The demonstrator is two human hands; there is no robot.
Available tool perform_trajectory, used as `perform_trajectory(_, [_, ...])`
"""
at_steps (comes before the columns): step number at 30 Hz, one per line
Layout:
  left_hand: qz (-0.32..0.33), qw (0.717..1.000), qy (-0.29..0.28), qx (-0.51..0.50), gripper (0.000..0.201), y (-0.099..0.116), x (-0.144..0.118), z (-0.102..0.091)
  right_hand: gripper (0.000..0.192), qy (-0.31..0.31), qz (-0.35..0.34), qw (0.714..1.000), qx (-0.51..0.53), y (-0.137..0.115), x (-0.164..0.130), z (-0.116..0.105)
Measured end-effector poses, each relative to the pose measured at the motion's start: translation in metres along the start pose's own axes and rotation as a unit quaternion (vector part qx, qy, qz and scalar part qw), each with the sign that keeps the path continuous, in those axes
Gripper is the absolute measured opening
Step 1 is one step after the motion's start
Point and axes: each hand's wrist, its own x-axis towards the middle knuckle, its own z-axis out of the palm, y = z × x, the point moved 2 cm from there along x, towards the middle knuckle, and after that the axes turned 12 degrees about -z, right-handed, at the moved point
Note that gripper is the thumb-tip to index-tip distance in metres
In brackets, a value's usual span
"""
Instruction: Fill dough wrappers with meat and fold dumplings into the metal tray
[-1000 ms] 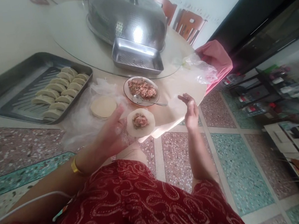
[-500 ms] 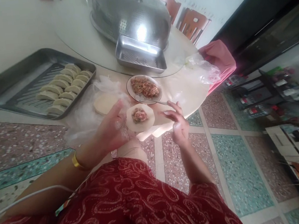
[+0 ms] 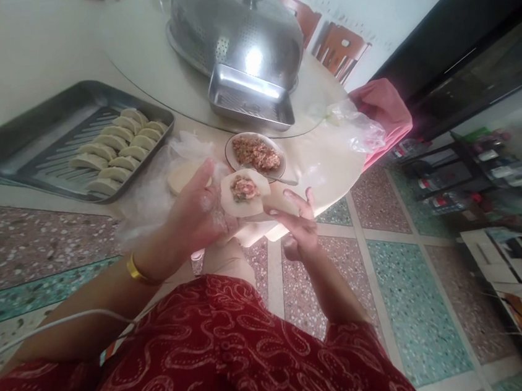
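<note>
A round dumpling wrapper [image 3: 257, 203] with a lump of meat filling [image 3: 244, 188] at its middle rests in my left hand [image 3: 202, 211], whose fingers are closed around its left side and partly hidden below. My right hand [image 3: 298, 219] has its fingers apart, a fingertip at or very near the wrapper's right edge; exact contact is hard to tell. Just beyond the wrapper stands a plate [image 3: 229, 155] of minced filling [image 3: 256, 152], with a spoon handle [image 3: 291, 180] sticking out toward the right. More wrappers [image 3: 179, 178] lie on a plastic bag [image 3: 144, 211] behind my left hand.
A large metal tray [image 3: 17, 143] at the left holds rows of folded dumplings [image 3: 115, 136]. A small metal pan [image 3: 251, 106] stands before a big domed lid [image 3: 234, 24] on the glass turntable [image 3: 143, 52]. A clear plastic bag [image 3: 360, 126] lies by a pink cloth [image 3: 384, 105] on the right.
My right hand has moved left, away from the spoon handle, to the wrapper's right edge. The wrapper in my left hand has risen slightly and its edge now curls a little.
</note>
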Motion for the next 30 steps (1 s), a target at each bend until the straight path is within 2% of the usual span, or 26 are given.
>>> perform_trajectory(2, [0.009,1.0,0.0,0.001,0.061,0.001,0.001,0.0,0.039,-0.032,0.027,0.999,0.0,-0.001,-0.006,0.004])
perform_trajectory(4, [0.01,1.0,-0.005,0.004,0.063,0.001,0.003,0.001,0.041,-0.029,0.015,0.999,0.006,-0.004,-0.009,0.007])
perform_trajectory(7, [0.011,1.0,-0.003,0.0,0.067,0.0,0.005,0.003,0.052,0.026,-0.062,0.998,-0.006,-0.004,-0.009,0.002])
perform_trajectory(8, [0.016,1.0,0.004,-0.002,0.067,0.0,0.005,0.004,0.055,0.05,-0.066,0.996,-0.021,-0.001,-0.009,-0.001])
perform_trajectory(10, [0.029,0.999,0.02,-0.008,0.066,0.001,0.007,0.004,0.057,0.08,-0.01,0.995,-0.066,0.016,-0.009,-0.011])
perform_trajectory(11, [0.031,0.999,0.024,-0.009,0.065,0.001,0.008,0.004,0.056,0.087,0.047,0.991,-0.09,0.029,-0.01,-0.016])
perform_trajectory(12, [0.029,0.999,0.025,-0.009,0.064,0.0,0.009,0.005,0.053,0.068,0.11,0.986,-0.107,0.044,-0.012,-0.02])
perform_trajectory(14, [0.015,1.0,0.015,-0.007,0.064,-0.001,0.011,0.005,0.049,0.023,0.195,0.974,-0.11,0.074,-0.016,-0.023])
perform_trajectory(17, [0.003,1.0,0.008,-0.008,0.063,-0.003,0.015,0.005,0.05,-0.038,0.23,0.967,-0.101,0.109,-0.025,-0.017])
perform_trajectory(21, [0.008,1.0,0.015,-0.019,0.06,-0.005,0.018,0.006,0.055,-0.087,0.236,0.962,-0.109,0.131,-0.033,-0.004])
perform_trajectory(24, [0.015,1.0,0.014,-0.02,0.057,-0.005,0.02,0.008,0.057,-0.091,0.247,0.958,-0.109,0.133,-0.03,-0.005])
perform_trajectory(26, [0.019,1.0,0.011,-0.016,0.055,-0.006,0.021,0.01,0.056,-0.066,0.255,0.959,-0.103,0.124,-0.024,-0.012])
perform_trajectory(28, [0.04,0.999,0.012,-0.018,0.051,-0.006,0.021,0.011,0.05,-0.012,0.246,0.966,-0.082,0.101,-0.015,-0.02])
perform_trajectory(30, [0.062,0.998,0.016,-0.026,0.047,-0.006,0.022,0.011,0.048,0.04,0.189,0.981,-0.035,0.066,-0.004,-0.021])
